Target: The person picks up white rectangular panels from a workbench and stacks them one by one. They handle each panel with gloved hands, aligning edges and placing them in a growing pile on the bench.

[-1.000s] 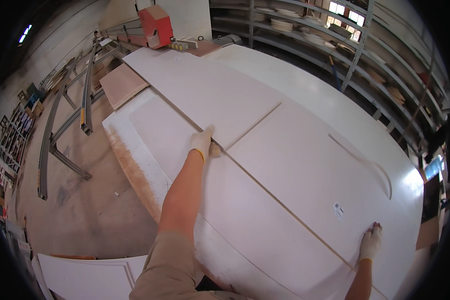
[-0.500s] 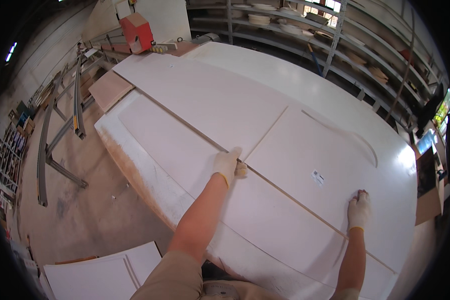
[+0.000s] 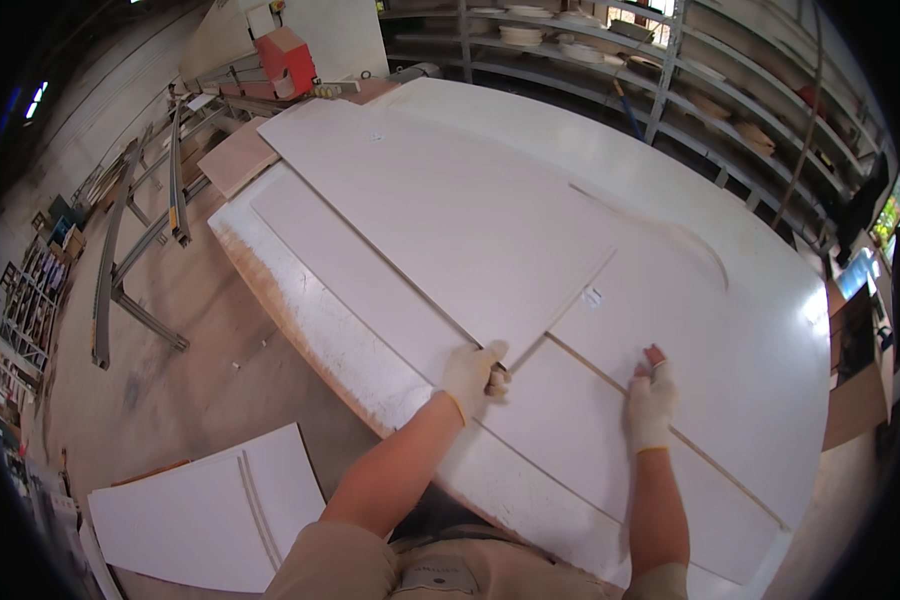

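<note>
My left hand [image 3: 475, 378], in a white glove, is closed on the near corner of a large white board [image 3: 410, 220], thumb on top and fingers curled at its edge. A second white board [image 3: 660, 330], with a small label [image 3: 592, 297], lies to its right; the two near edges are out of line. My right hand [image 3: 652, 402], gloved with fingertips bare, is over that board's near edge with its fingers apart. It appears to hold nothing. Another white panel [image 3: 560, 430] lies beneath, toward me. A thin curved strip [image 3: 685, 238] rests farther back.
The boards lie on a large white worktable [image 3: 770, 290] with a worn near edge. A red machine housing [image 3: 286, 62] stands at the far left. Metal rails [image 3: 140, 260] run along the left. Stacked panels [image 3: 190, 510] sit low at left; shelving [image 3: 660, 80] lines the back.
The left board has slid toward me with my left hand. The labelled board has shifted back and left. My right hand has moved left, from on that board to its near edge.
</note>
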